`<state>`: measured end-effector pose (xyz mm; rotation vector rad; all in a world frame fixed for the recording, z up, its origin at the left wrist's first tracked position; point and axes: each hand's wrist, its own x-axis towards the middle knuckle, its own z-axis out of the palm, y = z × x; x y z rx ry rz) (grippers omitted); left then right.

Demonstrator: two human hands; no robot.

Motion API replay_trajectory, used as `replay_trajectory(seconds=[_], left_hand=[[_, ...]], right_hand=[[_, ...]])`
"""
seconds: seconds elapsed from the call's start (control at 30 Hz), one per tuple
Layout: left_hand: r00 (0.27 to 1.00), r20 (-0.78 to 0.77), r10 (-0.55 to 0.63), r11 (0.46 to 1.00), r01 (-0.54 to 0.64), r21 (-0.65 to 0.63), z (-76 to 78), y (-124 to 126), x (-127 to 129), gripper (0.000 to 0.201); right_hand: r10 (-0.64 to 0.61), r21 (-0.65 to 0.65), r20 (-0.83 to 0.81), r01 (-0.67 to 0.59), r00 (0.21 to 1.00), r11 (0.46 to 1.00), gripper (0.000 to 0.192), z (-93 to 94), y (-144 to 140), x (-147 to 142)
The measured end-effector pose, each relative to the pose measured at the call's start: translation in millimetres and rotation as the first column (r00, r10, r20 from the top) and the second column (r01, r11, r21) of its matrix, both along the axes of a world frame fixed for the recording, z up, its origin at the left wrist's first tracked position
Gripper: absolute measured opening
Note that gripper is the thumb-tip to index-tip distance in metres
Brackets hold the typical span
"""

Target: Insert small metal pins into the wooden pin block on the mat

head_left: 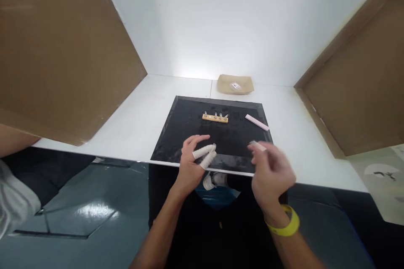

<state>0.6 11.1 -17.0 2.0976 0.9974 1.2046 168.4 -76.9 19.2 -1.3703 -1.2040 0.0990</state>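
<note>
Hands over black mat (189, 128): left hand (192, 164) pinches a small metal piece (214, 147) with taped fingers; blurred right hand (271, 168) grips a pale strip (257, 145), wooden peg block (215, 117) beyond.

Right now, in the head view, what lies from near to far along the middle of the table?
Left hand → black mat → wooden strip with metal pegs → tan tray at the back wall.

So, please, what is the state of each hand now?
Left hand: closed on a small metal piece, between taped fingers.
Right hand: blurred, pinching a small pale piece.
</note>
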Motion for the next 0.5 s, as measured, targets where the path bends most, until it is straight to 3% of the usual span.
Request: replay_trajectory(seconds=[0.07,0.27,0.37,0.5], left_hand=[[0.999,0.044,-0.027,0.998,0.029,-0.047,6.3,-15,-2,0.015],[0.995,0.056,-0.084,0.994,0.087,-0.066,21.9,-27,-1,0.016],[0.995,0.012,-0.094,0.995,0.095,-0.025,23.4,-28,1,0.016],[0.997,-0.016,-0.071,0.997,0.071,-0.003,22.8,-30,2,0.016]], right_hand=[[-0.083,0.001,-0.005,0.083,0.997,0.997,0.050,3.4,-5,2],[-0.030,-0.040,0.094,0.034,0.995,0.999,0.034,3.0,-18,15],[-0.022,-0.058,0.114,0.029,0.993,0.998,0.029,0.6,-22,18],[-0.057,-0.060,0.090,0.062,0.994,0.996,0.037,-5.1,-23,24]])
